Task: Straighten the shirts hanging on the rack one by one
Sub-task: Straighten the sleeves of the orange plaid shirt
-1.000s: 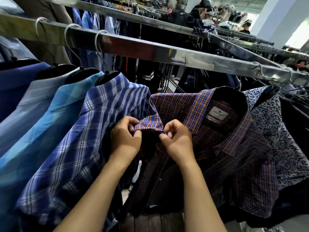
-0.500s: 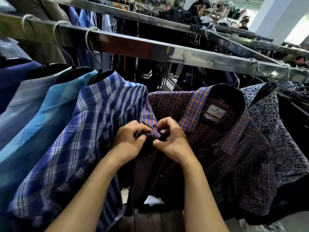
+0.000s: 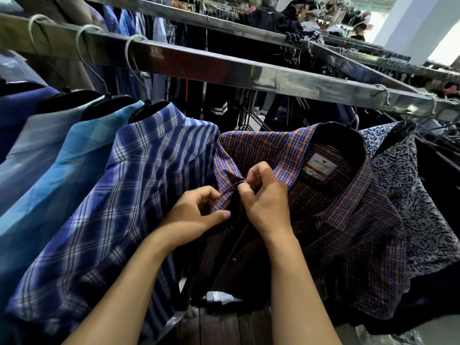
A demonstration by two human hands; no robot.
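Note:
An orange and blue checked shirt (image 3: 331, 210) hangs from the shiny metal rail (image 3: 273, 78), its collar open with a white label showing. My left hand (image 3: 196, 215) pinches the left collar front between thumb and fingers. My right hand (image 3: 266, 200) pinches the same collar edge just to the right, fingers curled over the placket. To the left hangs a blue plaid shirt (image 3: 119, 207) on a black hanger. To the right hangs a dark leaf-print shirt (image 3: 410, 185).
Light blue (image 3: 49, 170) and grey-blue shirts fill the rail's left end. A second rail (image 3: 224, 23) with dark clothes runs behind. Wooden floor boards (image 3: 224, 324) show below the shirts. A white pillar (image 3: 408, 28) stands far right.
Both hands have moved up the collar front and drawn closer together. The collar tip that stuck out between them is now folded in along the placket.

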